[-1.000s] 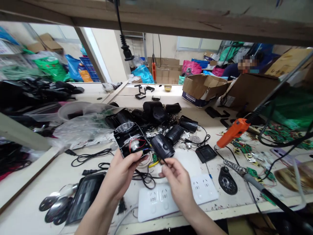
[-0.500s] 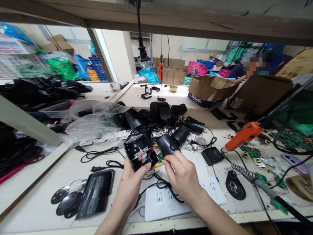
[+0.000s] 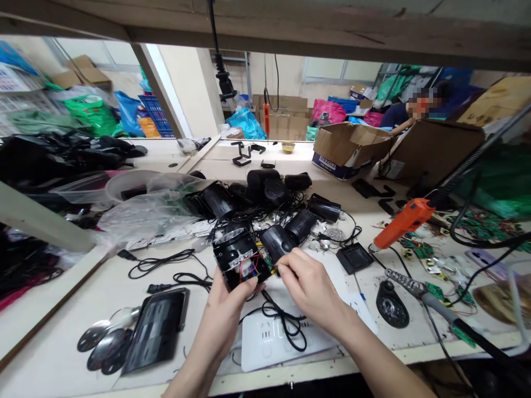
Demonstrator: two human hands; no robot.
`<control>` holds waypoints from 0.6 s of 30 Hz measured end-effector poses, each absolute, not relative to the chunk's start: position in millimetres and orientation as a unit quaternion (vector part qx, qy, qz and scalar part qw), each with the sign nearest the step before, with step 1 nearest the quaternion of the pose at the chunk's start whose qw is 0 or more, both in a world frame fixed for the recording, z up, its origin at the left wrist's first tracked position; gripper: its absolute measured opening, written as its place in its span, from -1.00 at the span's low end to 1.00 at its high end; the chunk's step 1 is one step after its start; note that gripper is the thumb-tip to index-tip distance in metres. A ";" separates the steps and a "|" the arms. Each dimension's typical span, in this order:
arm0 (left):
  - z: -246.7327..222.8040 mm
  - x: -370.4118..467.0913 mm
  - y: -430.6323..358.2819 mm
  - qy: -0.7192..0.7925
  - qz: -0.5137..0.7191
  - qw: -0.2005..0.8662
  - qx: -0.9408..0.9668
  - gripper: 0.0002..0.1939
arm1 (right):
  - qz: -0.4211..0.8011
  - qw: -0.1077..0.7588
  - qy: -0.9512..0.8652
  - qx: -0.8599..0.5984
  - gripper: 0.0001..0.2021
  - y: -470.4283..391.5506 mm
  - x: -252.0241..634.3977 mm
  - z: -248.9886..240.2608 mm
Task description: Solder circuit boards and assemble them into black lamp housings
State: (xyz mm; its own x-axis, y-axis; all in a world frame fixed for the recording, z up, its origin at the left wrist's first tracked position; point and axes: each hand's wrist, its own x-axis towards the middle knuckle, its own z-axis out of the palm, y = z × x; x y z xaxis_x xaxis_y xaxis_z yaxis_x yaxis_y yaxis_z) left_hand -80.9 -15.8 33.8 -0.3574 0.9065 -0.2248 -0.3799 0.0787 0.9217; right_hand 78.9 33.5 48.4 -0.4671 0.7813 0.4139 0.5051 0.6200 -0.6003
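My left hand (image 3: 230, 298) is wrapped round an open black plastic housing (image 3: 237, 255), its thumb on the near edge. Inside the housing, thin red and blue wires (image 3: 252, 266) run over a pale part. Close to the housing's right side, my right hand (image 3: 309, 282) is closed in a pinch; what its fingertips hold is too small to make out. A bit of yellow shows beside those fingertips. Just behind them lies a black rounded casing (image 3: 277, 243). A black cable (image 3: 286, 326) loops below the housing, over a white power strip (image 3: 259, 345).
More black casings (image 3: 265, 185) are heaped behind my hands. At left lie a black cover (image 3: 155, 331) and shiny discs (image 3: 105, 348). An orange electric screwdriver (image 3: 402, 224) hangs at right above a soldering iron (image 3: 435, 307) and green circuit boards (image 3: 427, 249). A person (image 3: 398, 116) sits beyond an open carton (image 3: 348, 152).
The housing has tipped slightly in my left hand, showing more of its inside. My right hand stays pinched beside it. The whole view has shifted a little, so things appear further left.
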 end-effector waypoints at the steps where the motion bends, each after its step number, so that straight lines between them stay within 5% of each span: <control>1: 34.1 -79.7 -15.9 0.527 0.629 0.516 0.247 -0.30 | 0.200 0.342 -0.835 -0.382 -0.81 33.0 79.1 47.5; 8: 29.5 -70.6 -16.7 0.533 0.613 0.529 0.247 -0.33 | 0.087 0.287 -0.879 -0.371 -0.76 28.6 80.3 44.1; 18: 17.4 -48.7 -17.7 0.566 0.643 0.408 0.314 -0.29 | 0.246 0.303 -0.790 -0.473 -0.81 35.6 78.4 39.1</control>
State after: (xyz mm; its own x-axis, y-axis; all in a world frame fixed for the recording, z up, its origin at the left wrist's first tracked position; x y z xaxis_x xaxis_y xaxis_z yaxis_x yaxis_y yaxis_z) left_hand -48.7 -17.7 17.4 -0.4698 0.8809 -0.0579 -0.1691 -0.0254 0.9853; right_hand 78.4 35.6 39.1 -0.3699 0.8959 0.2459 0.5984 0.4322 -0.6746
